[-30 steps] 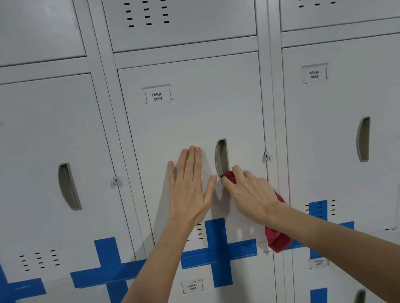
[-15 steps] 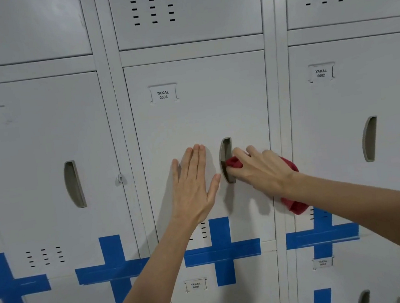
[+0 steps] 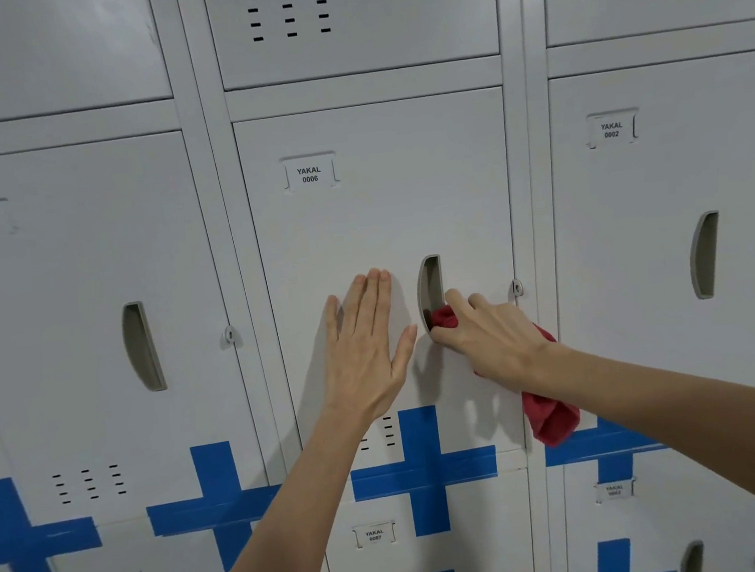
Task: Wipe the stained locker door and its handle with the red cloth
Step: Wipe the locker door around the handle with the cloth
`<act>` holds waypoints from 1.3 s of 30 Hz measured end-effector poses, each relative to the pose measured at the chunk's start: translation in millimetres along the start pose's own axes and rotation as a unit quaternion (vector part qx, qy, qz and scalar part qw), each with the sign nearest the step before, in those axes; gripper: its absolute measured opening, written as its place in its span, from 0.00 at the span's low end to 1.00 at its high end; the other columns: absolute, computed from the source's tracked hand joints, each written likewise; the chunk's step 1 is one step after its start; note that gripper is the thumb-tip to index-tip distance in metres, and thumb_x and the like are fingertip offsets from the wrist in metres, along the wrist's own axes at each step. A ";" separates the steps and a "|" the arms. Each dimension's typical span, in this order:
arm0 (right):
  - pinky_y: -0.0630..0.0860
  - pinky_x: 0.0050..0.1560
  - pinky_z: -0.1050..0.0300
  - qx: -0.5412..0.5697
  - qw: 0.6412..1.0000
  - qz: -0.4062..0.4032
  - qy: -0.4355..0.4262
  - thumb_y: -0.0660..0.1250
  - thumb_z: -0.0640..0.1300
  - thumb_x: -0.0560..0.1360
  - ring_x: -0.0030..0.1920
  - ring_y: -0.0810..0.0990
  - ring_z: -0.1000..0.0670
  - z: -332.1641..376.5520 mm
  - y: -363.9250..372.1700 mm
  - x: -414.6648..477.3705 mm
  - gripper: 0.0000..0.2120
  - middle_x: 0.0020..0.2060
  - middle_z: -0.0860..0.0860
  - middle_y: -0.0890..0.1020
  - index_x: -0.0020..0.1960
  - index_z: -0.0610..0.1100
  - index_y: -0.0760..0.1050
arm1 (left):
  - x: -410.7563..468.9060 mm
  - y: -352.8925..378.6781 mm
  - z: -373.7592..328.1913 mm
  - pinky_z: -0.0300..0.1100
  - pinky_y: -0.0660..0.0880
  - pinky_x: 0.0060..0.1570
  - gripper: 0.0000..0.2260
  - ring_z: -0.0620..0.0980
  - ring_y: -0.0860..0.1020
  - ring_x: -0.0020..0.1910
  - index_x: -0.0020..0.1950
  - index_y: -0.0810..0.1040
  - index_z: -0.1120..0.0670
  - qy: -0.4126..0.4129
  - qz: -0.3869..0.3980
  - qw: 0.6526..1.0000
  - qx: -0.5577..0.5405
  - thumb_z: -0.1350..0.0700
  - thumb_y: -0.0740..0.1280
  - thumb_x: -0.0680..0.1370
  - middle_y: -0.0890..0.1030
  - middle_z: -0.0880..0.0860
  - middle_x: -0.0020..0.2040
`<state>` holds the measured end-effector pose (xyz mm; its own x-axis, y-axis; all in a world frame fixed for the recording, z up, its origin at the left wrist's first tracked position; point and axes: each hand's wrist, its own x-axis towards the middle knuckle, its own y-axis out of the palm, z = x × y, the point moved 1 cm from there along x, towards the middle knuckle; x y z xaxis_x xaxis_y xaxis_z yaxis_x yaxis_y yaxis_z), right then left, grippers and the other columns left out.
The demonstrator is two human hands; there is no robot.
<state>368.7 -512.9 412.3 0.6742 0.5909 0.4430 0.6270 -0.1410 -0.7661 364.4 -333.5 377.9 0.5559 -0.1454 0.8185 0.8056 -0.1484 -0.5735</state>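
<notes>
The grey locker door [image 3: 378, 220] labelled YAKAL 0006 fills the middle of the head view. Its recessed grey handle [image 3: 430, 282] sits at the door's right side. My right hand [image 3: 488, 337] grips the red cloth [image 3: 550, 416] and presses a bunched corner of it into the lower part of the handle recess. The rest of the cloth hangs down below my wrist. My left hand [image 3: 366, 347] lies flat on the door just left of the handle, fingers together and pointing up.
Neighbouring lockers stand on the left [image 3: 80, 317] and on the right [image 3: 666, 218], each with its own handle. Blue tape crosses [image 3: 425, 471] mark the lower edges of the doors. A small lock hasp [image 3: 516, 288] sits right of the handle.
My right hand has risen from below the handle to its lower recess, pushing the cloth in. The left hand has stayed flat on the door.
</notes>
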 end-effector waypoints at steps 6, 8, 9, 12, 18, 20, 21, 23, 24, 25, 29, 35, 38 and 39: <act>0.65 0.32 0.53 0.052 0.998 0.019 0.011 0.57 0.37 0.75 0.39 0.67 0.47 0.7 -5.4 9.3 0.16 0.49 0.45 0.65 0.60 0.48 0.72 | 0.6 -0.7 0.1 0.54 0.48 0.76 0.31 0.47 0.47 0.78 0.79 0.48 0.55 -0.001 0.005 1.000 0.005 0.39 0.38 0.80 0.51 0.51 0.79; 0.62 0.30 0.55 0.051 0.998 0.029 -0.011 0.56 0.38 0.75 0.39 0.67 0.47 -2.5 -11.3 13.7 0.14 0.46 0.47 0.62 0.58 0.49 0.73 | 0.6 -1.1 -0.2 0.54 0.48 0.76 0.32 0.47 0.47 0.78 0.79 0.47 0.54 -0.003 0.010 1.000 0.008 0.39 0.37 0.80 0.50 0.51 0.79; 0.60 0.29 0.56 0.052 0.998 0.037 -0.024 0.56 0.39 0.76 0.39 0.67 0.48 -5.3 -13.9 15.2 0.14 0.46 0.47 0.60 0.58 0.50 0.73 | 0.7 -1.3 -0.8 0.54 0.47 0.76 0.32 0.47 0.46 0.78 0.79 0.47 0.54 -0.005 0.011 1.000 0.008 0.38 0.37 0.80 0.50 0.51 0.79; 0.63 0.31 0.55 0.059 0.995 0.054 -0.057 0.56 0.40 0.76 0.41 0.70 0.47 -13.7 -19.3 16.6 0.12 0.45 0.48 0.61 0.56 0.52 0.72 | 0.4 -2.4 -1.5 0.53 0.46 0.76 0.32 0.47 0.46 0.78 0.79 0.47 0.54 -0.008 0.007 1.000 0.000 0.38 0.37 0.79 0.50 0.50 0.79; 0.64 0.30 0.55 0.103 0.990 0.062 -0.071 0.58 0.43 0.76 0.40 0.72 0.47 -20.5 -18.8 18.2 0.09 0.46 0.50 0.63 0.49 0.54 0.74 | 0.3 -2.4 -2.2 0.53 0.45 0.76 0.33 0.46 0.45 0.78 0.79 0.47 0.54 -0.008 0.007 1.000 -0.001 0.37 0.36 0.79 0.49 0.50 0.79; 0.67 0.34 0.56 0.145 0.985 0.085 -0.050 0.57 0.40 0.75 0.42 0.72 0.48 -26.5 -10.2 14.8 0.12 0.47 0.51 0.64 0.49 0.54 0.76 | -0.2 -1.6 -2.3 0.53 0.45 0.76 0.32 0.46 0.45 0.78 0.79 0.47 0.54 -0.008 0.005 1.000 0.000 0.38 0.38 0.79 0.49 0.50 0.79; 0.71 0.40 0.55 0.207 0.973 0.095 -0.025 0.56 0.37 0.74 0.44 0.73 0.49 -30.1 -4.9 9.8 0.16 0.48 0.52 0.67 0.50 0.54 0.77 | -0.2 -1.1 -2.2 0.54 0.45 0.76 0.32 0.47 0.45 0.78 0.79 0.46 0.54 -0.007 0.004 1.000 0.000 0.38 0.38 0.80 0.49 0.50 0.79; 0.71 0.53 0.57 0.431 0.896 0.071 0.079 0.53 0.31 0.73 0.51 0.73 0.50 -37.7 3.4 -6.6 0.22 0.53 0.53 0.75 0.55 0.52 0.77 | 0.1 1.2 -1.9 0.54 0.45 0.76 0.31 0.47 0.45 0.78 0.79 0.47 0.54 -0.004 -0.002 1.000 -0.006 0.39 0.39 0.80 0.49 0.50 0.79; 0.72 0.54 0.58 0.550 0.820 0.053 0.149 0.54 0.30 0.73 0.52 0.75 0.51 -39.9 6.9 -17.3 0.22 0.53 0.52 0.78 0.56 0.50 0.76 | 0.6 2.2 -1.8 0.54 0.44 0.76 0.31 0.46 0.45 0.78 0.79 0.47 0.54 -0.005 -0.008 1.000 -0.020 0.39 0.39 0.80 0.50 0.50 0.79; 0.74 0.52 0.58 0.648 0.729 0.044 0.215 0.56 0.30 0.74 0.51 0.77 0.49 -39.3 11.7 -27.9 0.20 0.52 0.49 0.79 0.57 0.48 0.75 | 0.4 1.5 -2.8 0.54 0.44 0.76 0.30 0.46 0.46 0.78 0.79 0.47 0.54 -0.008 -0.012 0.999 -0.041 0.40 0.40 0.81 0.51 0.50 0.79; 0.78 0.44 0.53 0.816 0.480 0.055 0.317 0.66 0.33 0.74 0.46 0.80 0.45 -9.1 27.8 -50.4 0.14 0.51 0.41 0.80 0.58 0.42 0.73 | -16.2 -4.7 -23.5 0.50 0.62 0.71 0.23 0.51 0.66 0.70 0.74 0.62 0.54 -0.043 -0.070 0.986 -0.144 0.47 0.50 0.81 0.70 0.52 0.70; 0.77 0.44 0.56 0.889 0.385 0.035 0.246 0.64 0.32 0.75 0.44 0.80 0.48 39.0 16.7 -36.2 0.13 0.51 0.42 0.80 0.59 0.38 0.74 | -43.7 1.6 -55.9 0.49 0.74 0.55 0.09 0.46 0.79 0.52 0.56 0.65 0.44 -0.270 0.095 0.851 -0.440 0.42 0.57 0.80 0.79 0.47 0.54; 0.74 0.47 0.56 0.892 0.403 0.089 0.183 0.60 0.34 0.78 0.47 0.80 0.49 40.1 9.7 -35.0 0.14 0.53 0.43 0.82 0.62 0.41 0.74 | -44.1 1.3 -55.6 0.50 0.79 0.49 0.08 0.52 0.82 0.49 0.58 0.68 0.48 -0.338 0.103 0.720 -0.597 0.50 0.62 0.81 0.80 0.54 0.55; 0.73 0.50 0.52 0.880 0.434 0.097 0.167 0.59 0.37 0.79 0.50 0.80 0.46 36.2 6.2 -35.4 0.14 0.54 0.42 0.82 0.62 0.42 0.74 | -44.0 1.3 -56.1 0.54 0.80 0.47 0.07 0.57 0.82 0.47 0.57 0.69 0.49 -0.352 0.091 0.696 -0.620 0.52 0.62 0.81 0.81 0.56 0.54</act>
<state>334.6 -505.9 375.0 0.8507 0.5146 0.1077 -0.5256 0.8360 0.1576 329.6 -382.3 339.2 0.9396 0.1781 0.2923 0.1560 -0.9829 0.0975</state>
